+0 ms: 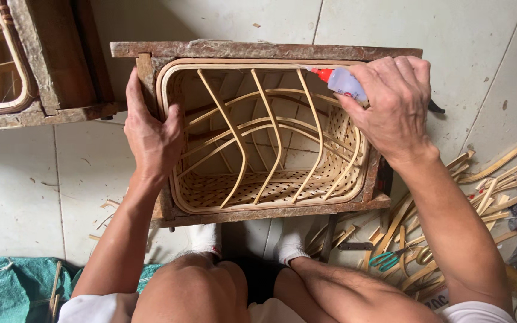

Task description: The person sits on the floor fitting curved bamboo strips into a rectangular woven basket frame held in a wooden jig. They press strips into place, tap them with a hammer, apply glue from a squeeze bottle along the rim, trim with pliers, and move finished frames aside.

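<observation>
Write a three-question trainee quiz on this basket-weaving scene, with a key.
1. True or false: the right hand holds a small clear squeeze bottle with a red nozzle.
2. What does the left hand grip?
A. the teal-handled scissors
B. the left side of the worn wooden frame
C. a loose cane strip
3. Fill in: the bottle's nozzle points at the woven cane basket's far ____.

Key: 1 true; 2 B; 3 rim.
</observation>
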Demonstrator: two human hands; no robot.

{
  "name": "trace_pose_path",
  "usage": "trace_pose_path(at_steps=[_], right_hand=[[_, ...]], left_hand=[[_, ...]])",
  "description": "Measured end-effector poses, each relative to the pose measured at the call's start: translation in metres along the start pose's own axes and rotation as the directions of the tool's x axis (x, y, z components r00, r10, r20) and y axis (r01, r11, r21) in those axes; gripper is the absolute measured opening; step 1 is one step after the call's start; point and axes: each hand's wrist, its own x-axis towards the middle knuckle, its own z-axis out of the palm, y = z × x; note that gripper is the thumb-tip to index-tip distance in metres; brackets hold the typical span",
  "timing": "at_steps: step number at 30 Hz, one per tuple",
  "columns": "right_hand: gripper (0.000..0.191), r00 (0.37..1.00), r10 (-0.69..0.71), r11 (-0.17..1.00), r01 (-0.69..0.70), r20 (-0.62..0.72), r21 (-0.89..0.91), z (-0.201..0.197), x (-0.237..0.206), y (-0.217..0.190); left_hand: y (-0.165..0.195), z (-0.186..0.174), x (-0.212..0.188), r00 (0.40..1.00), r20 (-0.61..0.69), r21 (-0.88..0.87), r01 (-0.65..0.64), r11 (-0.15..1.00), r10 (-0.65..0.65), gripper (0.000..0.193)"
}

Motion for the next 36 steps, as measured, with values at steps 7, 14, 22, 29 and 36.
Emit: trace_pose_path(at_steps=[7,14,22,29,36], right_hand=[[0.034,0.999,0.041,0.999,-0.041,-0.004,0.005,-0.021,-0.010,0.012],[0.035,0.996,0.085,0.995,-0.086,-0.027,-0.048,-0.026,-0.032,0.027],[0.034,0.998,0.066,0.996,-0.067,-0.024,-0.066,-0.018,-0.034,0.036],[0.031,0.995,0.080,0.989,-0.087,-0.063,-0.117,-0.036,-0.048,0.049],[0.030,0.994,0.080,0.990,-0.088,-0.075,-0.108,-0.031,-0.057,0.054]], left_hand=[[0.002,-0.003,-0.002,0.999,-0.012,0.039,-0.048,0.998,0.048,0.076],[0.001,-0.004,-0.002,0.998,0.019,0.030,-0.063,0.998,0.062,0.077],[-0.007,-0.005,-0.004,0.994,0.021,0.084,-0.112,0.990,0.111,0.077],[-0.011,-0.005,-0.006,0.994,0.024,0.011,-0.107,0.994,0.107,0.071],[-0.016,-0.005,-0.006,0.990,0.018,0.081,-0.138,0.987,0.137,0.070]])
